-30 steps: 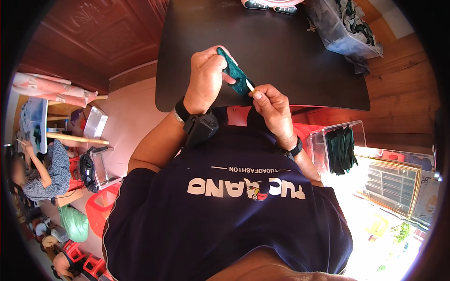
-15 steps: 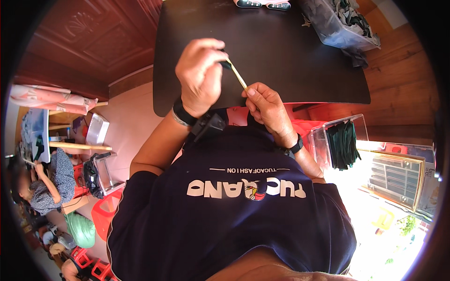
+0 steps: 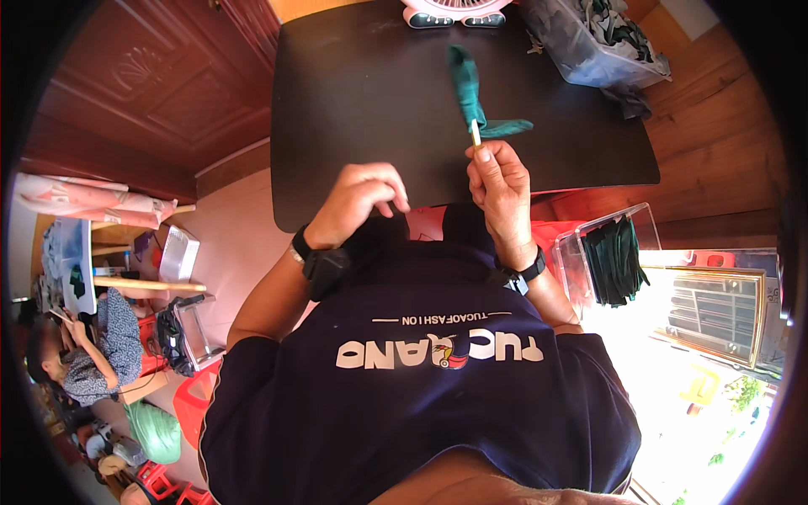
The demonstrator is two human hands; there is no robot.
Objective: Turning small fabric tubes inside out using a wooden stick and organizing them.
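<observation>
My right hand (image 3: pixel 502 175) is closed around the lower end of a thin pale stick (image 3: pixel 475 136) over the near part of the dark table. A green fabric strip (image 3: pixel 465 84) covers the stick's upper part, slightly blurred, with a loose tail pointing right. Away to the left, near the table's front edge, my left hand (image 3: pixel 364 199) holds nothing; its fingers are loosely bent and apart. Hanging beside my right forearm, several dark green fabric strips (image 3: pixel 616 261) drape over a clear plastic box (image 3: pixel 572 257).
At the far right of the black table (image 3: pixel 370 93) a clear bin (image 3: pixel 581 63) overflows with fabric scraps. A pink fan (image 3: pixel 454 12) stands at the back edge. On the left, another person (image 3: pixel 97 353) sits near red stools (image 3: pixel 189 404).
My left hand has come away from the stick and dropped back toward me. The right hand has moved slightly right, raising the stick upright, and the green strip now shows on it.
</observation>
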